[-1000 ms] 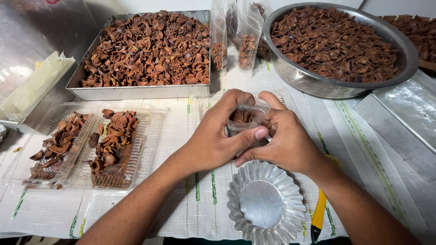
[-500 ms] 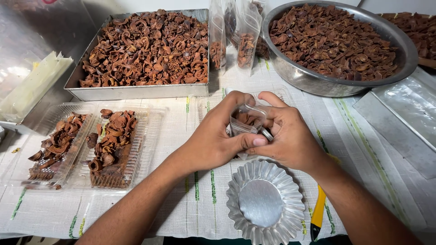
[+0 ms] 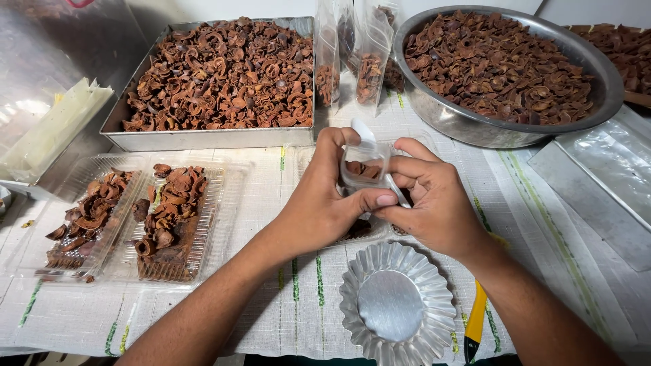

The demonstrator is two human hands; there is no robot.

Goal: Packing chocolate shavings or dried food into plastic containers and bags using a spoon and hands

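My left hand (image 3: 319,203) and my right hand (image 3: 437,200) meet above the middle of the table, both gripping a small clear plastic pouch (image 3: 366,166) with brown dried pieces inside. The left thumb presses the pouch's lower edge against the right fingers. The pouch's top flap sticks up between the hands. Directly below the hands lies an empty fluted metal mould (image 3: 398,305).
A rectangular metal tray (image 3: 203,139) and a round steel bowl (image 3: 475,129) hold heaps of brown dried pieces at the back. Filled clear bags (image 3: 352,61) stand between them. Clear plastic containers (image 3: 129,217) with pieces lie left. A yellow-handled tool (image 3: 475,322) lies right of the mould.
The hands have turned and lifted the pouch slightly; its top flap now stands up above the fingers. The view has drawn a little closer.
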